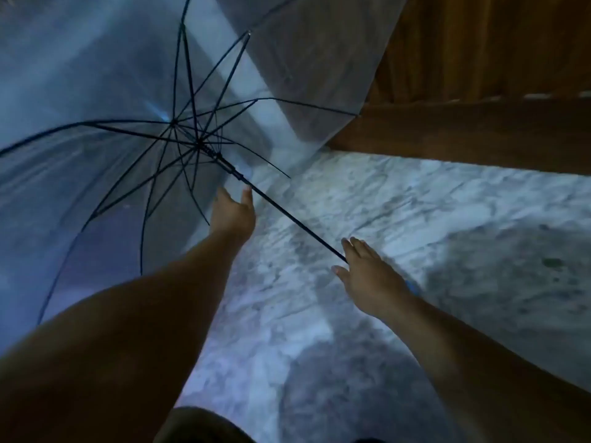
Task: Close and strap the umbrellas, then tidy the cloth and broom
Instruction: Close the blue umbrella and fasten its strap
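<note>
Both hands reaching, open umbrella [128, 129], maybe ungripped

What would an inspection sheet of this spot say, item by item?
Surface: marbled floor, dimly lit.
Job's things: clear umbrella fully open, lying on its side; black shaft runs toward the right hand. Cloth, broom: nothing seen.
Clutter: nothing seen.
Grippers: left hand open beside the shaft near the runner; right hand open over the shaft's handle end, grip unclear.
Cables: nothing seen.
Surroundings: wooden wall behind.
</note>
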